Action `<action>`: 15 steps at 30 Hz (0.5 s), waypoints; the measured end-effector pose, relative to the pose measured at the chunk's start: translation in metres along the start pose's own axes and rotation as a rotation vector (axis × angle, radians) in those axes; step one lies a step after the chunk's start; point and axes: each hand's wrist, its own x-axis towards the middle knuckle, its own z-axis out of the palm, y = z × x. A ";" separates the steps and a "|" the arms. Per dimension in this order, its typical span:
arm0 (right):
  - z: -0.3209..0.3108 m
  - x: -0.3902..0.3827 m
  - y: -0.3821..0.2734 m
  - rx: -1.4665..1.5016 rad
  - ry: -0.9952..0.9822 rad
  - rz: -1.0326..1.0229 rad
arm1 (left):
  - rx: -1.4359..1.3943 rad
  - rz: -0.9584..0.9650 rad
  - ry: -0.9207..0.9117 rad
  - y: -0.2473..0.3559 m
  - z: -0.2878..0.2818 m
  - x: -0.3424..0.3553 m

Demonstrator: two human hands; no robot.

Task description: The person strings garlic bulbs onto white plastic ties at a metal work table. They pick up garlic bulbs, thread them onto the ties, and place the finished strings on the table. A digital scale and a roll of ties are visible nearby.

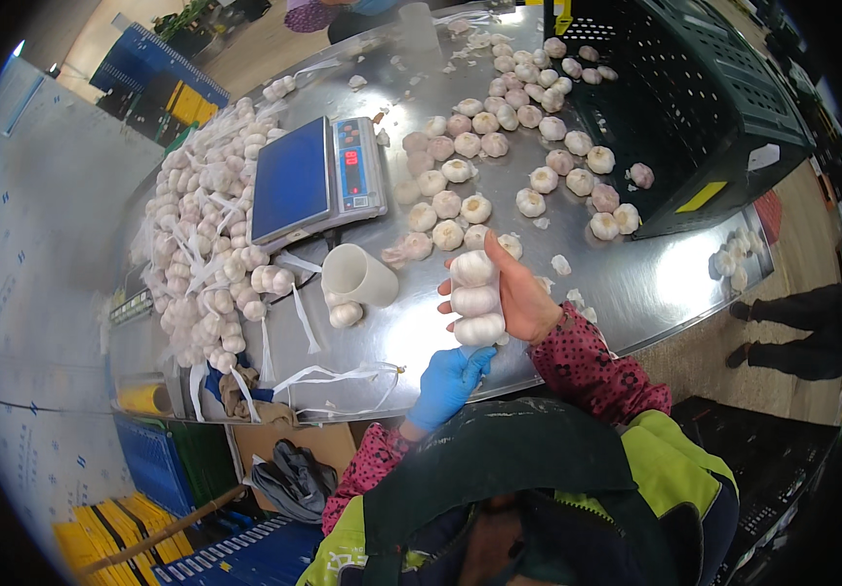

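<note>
Three white garlic bulbs in a column [476,300], seemingly in a thin net sleeve, rest against my bare right hand [523,295], whose fingers wrap behind them with the tips showing at the left. My left hand [447,388], in a blue glove, is closed at the lower end of the column; what it pinches is mostly hidden. Left of the hands a translucent white plastic cup [372,278] lies tilted on the metal table, a garlic bulb [346,314] at its lower side. Loose garlic bulbs [448,234] lie just beyond my hands.
A digital scale [290,183] with a blue plate stands at the left, beside a heap of netted garlic [208,210]. White net strips [338,374] lie near the front edge. A dark green crate [762,156] lies on its side at the right, garlic spread before it. Another person's legs [797,337] show beyond.
</note>
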 end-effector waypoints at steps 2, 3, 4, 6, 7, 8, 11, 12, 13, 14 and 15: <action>-0.006 0.002 0.003 0.013 -0.037 0.012 | 0.102 -0.008 0.019 -0.003 0.005 -0.002; -0.009 0.004 0.005 0.007 -0.051 0.008 | 0.101 -0.021 0.019 -0.002 0.006 -0.002; -0.012 0.006 0.007 0.004 -0.063 0.006 | 0.099 -0.039 0.018 -0.002 0.008 -0.003; -0.017 0.009 0.010 0.016 -0.072 0.028 | 0.131 -0.065 -0.006 -0.002 0.010 -0.002; -0.017 0.011 0.009 0.018 -0.080 0.037 | 0.149 -0.074 -0.015 -0.002 0.011 0.000; -0.015 0.011 0.009 -0.031 -0.067 0.042 | 0.073 -0.082 0.008 -0.005 0.014 -0.001; -0.013 0.012 0.011 -0.127 -0.065 0.050 | -0.187 -0.140 0.082 -0.013 0.022 0.000; -0.020 0.016 0.023 -0.129 -0.095 0.059 | -0.299 -0.187 0.120 -0.013 0.019 0.000; -0.028 0.019 0.035 -0.128 -0.114 0.060 | -0.412 -0.234 0.143 -0.010 0.019 0.003; -0.036 0.020 0.050 -0.152 -0.144 -0.032 | -0.503 -0.279 0.183 -0.007 0.018 0.009; -0.033 0.014 0.057 -0.237 -0.127 0.020 | -0.578 -0.254 0.219 -0.022 0.017 0.011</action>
